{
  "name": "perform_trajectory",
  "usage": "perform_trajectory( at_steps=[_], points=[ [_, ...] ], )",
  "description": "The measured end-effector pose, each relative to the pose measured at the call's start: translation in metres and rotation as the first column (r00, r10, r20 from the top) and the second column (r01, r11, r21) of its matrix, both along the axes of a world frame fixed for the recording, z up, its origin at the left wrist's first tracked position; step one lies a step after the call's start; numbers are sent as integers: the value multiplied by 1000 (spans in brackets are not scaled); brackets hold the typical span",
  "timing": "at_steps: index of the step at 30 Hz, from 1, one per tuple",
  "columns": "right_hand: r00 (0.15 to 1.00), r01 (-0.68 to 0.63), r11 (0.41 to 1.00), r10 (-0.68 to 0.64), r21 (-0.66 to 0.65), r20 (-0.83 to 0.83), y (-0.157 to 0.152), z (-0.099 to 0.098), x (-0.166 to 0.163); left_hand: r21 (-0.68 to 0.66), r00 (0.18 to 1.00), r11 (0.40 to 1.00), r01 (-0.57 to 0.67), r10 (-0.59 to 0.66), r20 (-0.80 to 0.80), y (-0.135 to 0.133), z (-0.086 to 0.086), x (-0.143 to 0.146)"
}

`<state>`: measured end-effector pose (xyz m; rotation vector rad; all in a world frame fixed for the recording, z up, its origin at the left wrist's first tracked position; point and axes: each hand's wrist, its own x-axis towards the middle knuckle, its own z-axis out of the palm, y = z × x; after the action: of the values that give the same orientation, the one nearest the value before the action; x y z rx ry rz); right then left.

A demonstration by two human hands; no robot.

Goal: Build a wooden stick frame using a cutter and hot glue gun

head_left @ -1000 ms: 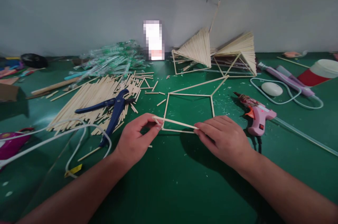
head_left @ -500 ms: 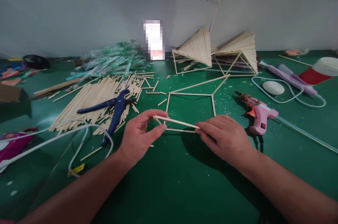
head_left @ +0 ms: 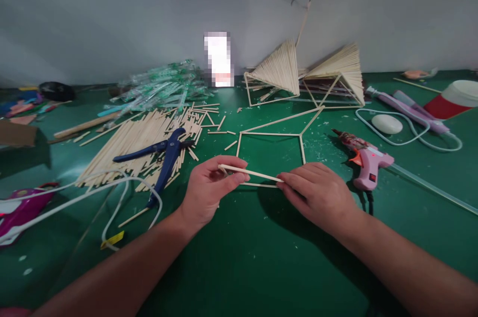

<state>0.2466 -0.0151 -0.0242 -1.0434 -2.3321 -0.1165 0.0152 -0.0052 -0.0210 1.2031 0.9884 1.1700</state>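
Note:
A thin wooden stick [head_left: 261,175] slants between my two hands above the near side of a stick frame [head_left: 272,133]. My left hand [head_left: 207,190] is closed on it, thumb and fingers near its left end. At its right end, the fingertips of my right hand [head_left: 321,190] pinch it. A second short piece seems to meet the stick behind my left thumb, mostly hidden. The frame is a four-sided outline with two longer sticks meeting at a far point; my hands cover its near corners. Right of my right hand lies a pink glue gun [head_left: 373,161].
A blue cutter [head_left: 170,155] rests on a pile of sticks [head_left: 127,145] at left, near a purple tool [head_left: 28,215] and white cables. Plastic-wrapped packs [head_left: 168,83], a bright blurred screen [head_left: 219,58] and two stick models [head_left: 278,70] stand along the wall. A red-white cup [head_left: 453,100] is far right.
My left hand has slid a little to the right along the stick. My right hand stays in place, still pinching its end. The view has shifted slightly.

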Motion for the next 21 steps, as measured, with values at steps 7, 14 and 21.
perform_trajectory(
  at_steps=[7, 14, 21],
  points=[
    [1000, -1, 1000, 1, 6, 8, 0, 1, 0, -9, 999, 1000, -1, 2, 32, 0, 2, 2],
    [1000, 11, 998, -11, -68, 8, -1, 8, 3, 5, 999, 1000, -26, 26, -25, 0, 3, 1],
    [979, 69, 924, -136, -376, -153, 12, 23, 65, 27, 999, 999, -40, 40, -5, 1, 5, 2]
  ],
)
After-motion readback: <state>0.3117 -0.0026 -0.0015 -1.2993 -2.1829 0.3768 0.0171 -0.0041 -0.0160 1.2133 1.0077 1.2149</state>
